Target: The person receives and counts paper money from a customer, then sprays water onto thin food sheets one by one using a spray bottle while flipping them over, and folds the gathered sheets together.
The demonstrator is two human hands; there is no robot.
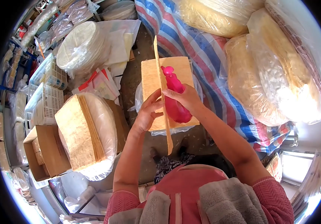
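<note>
A thin light-brown sheet [160,71] stands on edge, seen almost side-on, in front of me. My left hand [149,109] grips it from the left, fingers bent at its edge. My right hand [186,99] is closed round a bright pink, bottle-shaped plastic thing [177,108], its thumb crossing over it and the tip reaching the sheet. The other right fingers are hidden. A narrow, knobbed end of the pink thing points away from me. Below both hands lies a square light-brown board or stack [183,65] on a plastic-wrapped base.
At left, a stack of brown sheets [76,132] rests on a plastic-wrapped round pile beside an open cardboard box [54,158]. White plastic crates [44,102] and a round wrapped stack [80,44] stand farther back. Striped tarpaulin [205,59] and big wrapped bundles [272,71] fill the right.
</note>
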